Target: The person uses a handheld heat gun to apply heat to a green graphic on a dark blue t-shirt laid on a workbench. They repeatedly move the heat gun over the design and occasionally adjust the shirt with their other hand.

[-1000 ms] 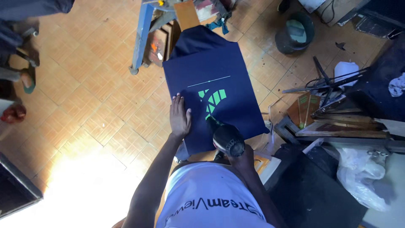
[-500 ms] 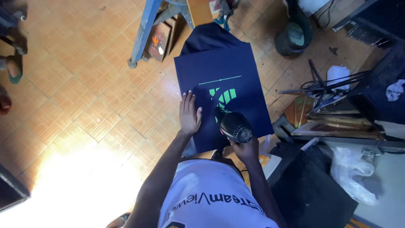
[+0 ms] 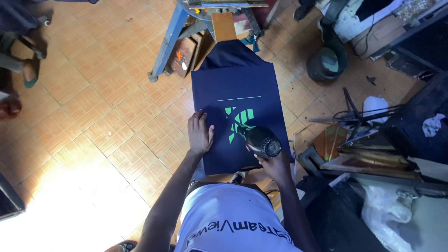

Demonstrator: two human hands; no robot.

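On the near half of the dark navy shirt stretched flat over its board, the left hand has stayed pressed flat, fingers slightly spread. The right hand, fingers clamped on the black heat gun, has kept it over the green print, so drying goes on.

**A:** any packaging or signs in this shot?

**B:** barely. A clear, crumpled plastic bag sits lower right, and a brown cardboard box stands top right among the clutter. The navy shirt carries a green printed graphic under a thin white line (more print than label). No screens.
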